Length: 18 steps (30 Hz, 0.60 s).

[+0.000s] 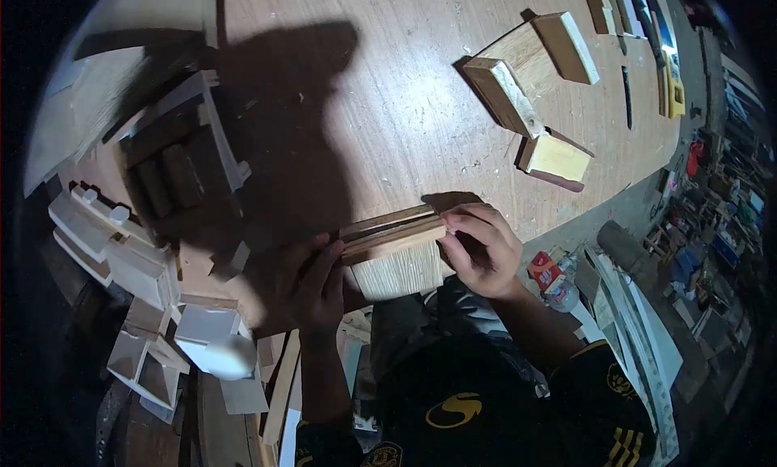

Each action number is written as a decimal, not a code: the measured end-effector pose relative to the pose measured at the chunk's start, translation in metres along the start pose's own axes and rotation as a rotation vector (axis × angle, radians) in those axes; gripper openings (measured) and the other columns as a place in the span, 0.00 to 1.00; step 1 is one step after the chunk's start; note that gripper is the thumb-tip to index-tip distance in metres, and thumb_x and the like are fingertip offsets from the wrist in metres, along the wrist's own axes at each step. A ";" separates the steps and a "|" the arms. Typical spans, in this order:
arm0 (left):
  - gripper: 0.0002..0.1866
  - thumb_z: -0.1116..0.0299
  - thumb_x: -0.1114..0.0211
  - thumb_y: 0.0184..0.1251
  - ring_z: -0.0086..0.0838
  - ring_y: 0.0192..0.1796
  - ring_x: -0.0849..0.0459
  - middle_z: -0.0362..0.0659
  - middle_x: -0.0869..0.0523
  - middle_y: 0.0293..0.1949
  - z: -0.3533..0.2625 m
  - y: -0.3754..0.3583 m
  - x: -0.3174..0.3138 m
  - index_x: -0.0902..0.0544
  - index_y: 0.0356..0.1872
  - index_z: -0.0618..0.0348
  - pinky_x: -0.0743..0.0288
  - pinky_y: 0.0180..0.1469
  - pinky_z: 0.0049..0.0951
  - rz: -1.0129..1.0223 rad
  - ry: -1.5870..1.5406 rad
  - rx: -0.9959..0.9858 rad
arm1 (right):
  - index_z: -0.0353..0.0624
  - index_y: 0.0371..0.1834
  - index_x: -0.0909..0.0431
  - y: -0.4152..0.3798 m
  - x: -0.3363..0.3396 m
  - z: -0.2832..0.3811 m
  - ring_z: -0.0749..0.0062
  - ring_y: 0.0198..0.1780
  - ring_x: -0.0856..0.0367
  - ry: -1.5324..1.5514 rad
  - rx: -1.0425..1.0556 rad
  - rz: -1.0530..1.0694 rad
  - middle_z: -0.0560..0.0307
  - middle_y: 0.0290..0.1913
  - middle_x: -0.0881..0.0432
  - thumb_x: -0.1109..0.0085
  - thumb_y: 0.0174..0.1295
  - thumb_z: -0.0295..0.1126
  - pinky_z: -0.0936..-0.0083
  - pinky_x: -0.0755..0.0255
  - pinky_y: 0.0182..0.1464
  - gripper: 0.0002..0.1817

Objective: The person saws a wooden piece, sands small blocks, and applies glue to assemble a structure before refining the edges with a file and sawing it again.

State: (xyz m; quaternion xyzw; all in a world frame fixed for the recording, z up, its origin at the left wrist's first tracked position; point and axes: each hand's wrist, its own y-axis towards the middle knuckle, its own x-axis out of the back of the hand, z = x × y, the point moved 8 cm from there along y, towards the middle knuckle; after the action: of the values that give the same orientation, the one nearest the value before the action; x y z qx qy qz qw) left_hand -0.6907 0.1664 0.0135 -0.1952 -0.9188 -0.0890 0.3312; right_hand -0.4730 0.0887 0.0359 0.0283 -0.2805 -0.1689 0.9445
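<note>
Between my hands, at the near edge of the workbench, is a small wooden box-like piece (398,271) with a pale ribbed face and two narrow wooden strips along its top, a dark gap between them. My left hand (318,285), in shadow, grips its left end, fingers closed at the upper corner. At the right end my right hand (488,248) pinches the strips, thumb below and fingers above. The underside of the piece is hidden.
On the wooden workbench (388,87) lie a U-shaped wooden assembly (526,58), a small yellow-faced block (557,159), a dark pencil-like stick (627,99) and a yellow-handled tool (674,87). Several pale box parts (142,269) crowd the left. Cluttered floor (696,248) spreads right.
</note>
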 end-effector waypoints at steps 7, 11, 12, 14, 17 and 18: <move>0.09 0.76 0.31 0.54 0.37 0.43 0.16 0.45 0.14 0.41 0.000 -0.001 0.002 0.13 0.38 0.60 0.23 0.49 0.36 -0.014 0.008 0.013 | 0.38 0.45 0.31 -0.012 -0.003 -0.014 0.57 0.46 0.16 0.265 -0.081 -0.051 0.37 0.44 0.20 0.34 0.51 0.12 0.67 0.22 0.46 0.21; 0.08 0.74 0.32 0.56 0.37 0.43 0.15 0.45 0.13 0.41 -0.002 0.002 0.003 0.13 0.37 0.60 0.23 0.50 0.36 0.004 0.054 0.020 | 0.39 0.43 0.30 -0.009 -0.003 -0.014 0.57 0.45 0.15 0.220 -0.106 -0.027 0.40 0.42 0.18 0.33 0.50 0.13 0.68 0.23 0.45 0.20; 0.08 0.74 0.32 0.56 0.37 0.43 0.15 0.45 0.13 0.41 -0.002 0.003 0.004 0.13 0.37 0.60 0.23 0.50 0.36 0.006 0.052 0.021 | 0.39 0.43 0.28 -0.006 -0.003 -0.012 0.56 0.44 0.15 0.190 -0.096 -0.019 0.42 0.41 0.17 0.31 0.50 0.15 0.67 0.22 0.44 0.20; 0.08 0.73 0.33 0.58 0.37 0.43 0.15 0.44 0.13 0.40 -0.007 0.003 0.003 0.12 0.38 0.59 0.23 0.50 0.37 0.039 0.172 -0.029 | 0.39 0.44 0.26 -0.004 -0.003 -0.011 0.56 0.44 0.14 0.160 -0.086 -0.010 0.44 0.41 0.16 0.30 0.49 0.16 0.67 0.20 0.43 0.20; 0.09 0.72 0.33 0.58 0.38 0.44 0.15 0.43 0.12 0.38 -0.004 0.002 0.004 0.12 0.39 0.58 0.23 0.51 0.38 0.036 0.151 -0.019 | 0.40 0.41 0.25 -0.004 -0.001 -0.010 0.56 0.43 0.14 0.158 -0.096 -0.012 0.45 0.41 0.16 0.29 0.48 0.17 0.68 0.20 0.42 0.18; 0.09 0.72 0.33 0.58 0.38 0.44 0.15 0.43 0.12 0.38 -0.003 0.002 0.004 0.12 0.39 0.58 0.23 0.51 0.38 0.037 0.149 -0.018 | 0.40 0.41 0.27 -0.003 -0.002 -0.009 0.56 0.43 0.14 0.124 -0.109 0.030 0.43 0.40 0.16 0.30 0.49 0.16 0.69 0.21 0.43 0.18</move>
State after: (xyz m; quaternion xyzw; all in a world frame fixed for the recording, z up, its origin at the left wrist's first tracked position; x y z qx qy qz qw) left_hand -0.6910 0.1684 0.0190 -0.2079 -0.8870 -0.1054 0.3985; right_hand -0.4705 0.0866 0.0271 -0.0167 -0.2121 -0.1678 0.9626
